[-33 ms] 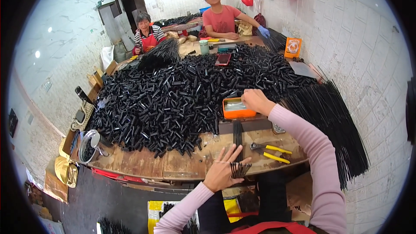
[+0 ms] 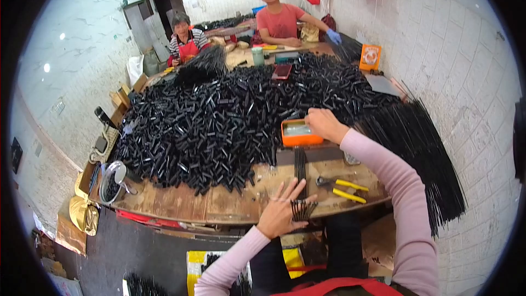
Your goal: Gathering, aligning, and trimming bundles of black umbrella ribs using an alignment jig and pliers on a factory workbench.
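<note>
My left hand (image 2: 278, 215) lies at the table's front edge with its fingers spread over a bundle of thin black rods (image 2: 299, 163). The rods' near ends stick out past my fingers. Farther off, my right hand (image 2: 325, 124) reaches over the right side of an orange box (image 2: 301, 141) that has pale, clear-looking material in it. Its fingers are bent together at the box; whatever they pinch is hidden. Right of the rods lie pliers with yellow handles (image 2: 349, 195), touched by neither hand.
A big heap of short black tubes (image 2: 203, 126) covers the wooden table (image 2: 181, 204). Long black rods (image 2: 422, 159) overhang its right side. A metal pan (image 2: 112, 182) stands at the left edge. A red phone (image 2: 282, 72) rests on the heap. Two people sit across the table.
</note>
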Demonstrator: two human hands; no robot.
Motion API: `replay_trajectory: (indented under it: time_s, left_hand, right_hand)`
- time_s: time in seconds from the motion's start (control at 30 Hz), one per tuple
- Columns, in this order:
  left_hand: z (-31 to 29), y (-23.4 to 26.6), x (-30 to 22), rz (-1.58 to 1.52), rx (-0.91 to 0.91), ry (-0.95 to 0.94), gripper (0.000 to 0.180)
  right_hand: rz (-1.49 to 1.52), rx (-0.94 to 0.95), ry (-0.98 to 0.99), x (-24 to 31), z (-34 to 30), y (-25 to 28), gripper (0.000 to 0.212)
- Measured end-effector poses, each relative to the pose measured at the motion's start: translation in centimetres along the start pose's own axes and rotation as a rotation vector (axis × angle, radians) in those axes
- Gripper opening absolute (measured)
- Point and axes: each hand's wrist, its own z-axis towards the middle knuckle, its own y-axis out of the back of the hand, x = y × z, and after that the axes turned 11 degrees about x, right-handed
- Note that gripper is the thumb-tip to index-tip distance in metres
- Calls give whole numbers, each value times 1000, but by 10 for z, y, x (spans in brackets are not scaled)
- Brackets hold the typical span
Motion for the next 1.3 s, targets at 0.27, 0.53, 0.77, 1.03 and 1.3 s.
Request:
replay_trajectory:
  time_s: [0.27, 0.53, 0.77, 1.03, 1.3]
  left_hand:
    - [3, 2, 12, -33, -75, -17, 81]
    - [-3, -5, 4, -80, -61, -15, 82]
    - [-1, 0, -3, -97, -13, 36, 84]
    - [2, 1, -2, -76, -31, 66, 85]
    - [3, 1, 0, -94, -3, 70, 83]
  right_hand:
    - [76, -67, 218, 28, -45, 10, 11]
    - [64, 50, 94, 28, -66, 5, 6]
    - [193, -54, 188, 29, -72, -4, 15]
    - [231, -49, 132, 23, -70, -12, 10]
    - [172, 83, 165, 26, -74, -6, 35]
